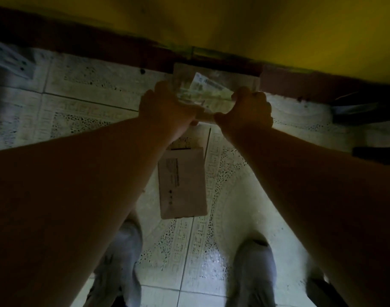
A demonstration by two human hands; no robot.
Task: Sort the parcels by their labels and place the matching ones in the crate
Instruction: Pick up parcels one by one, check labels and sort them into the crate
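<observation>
Both my hands hold one flat parcel (208, 94) with a printed label, above the tiled floor near the wall. My left hand (167, 107) grips its left end and my right hand (247, 107) grips its right end. Behind it lies a pale parcel or box (240, 77) against the skirting. Another flat parcel (183, 185), a brown envelope with a printed label, lies on the floor between my arms. The picture is dim and blurred, and no crate shows clearly.
A yellow wall (234, 23) with a dark red skirting (100, 45) runs across the top. A white labelled parcel (10, 58) lies at the far left. Dark objects (367, 111) stand at the right. My two feet in light shoes (253, 273) are at the bottom.
</observation>
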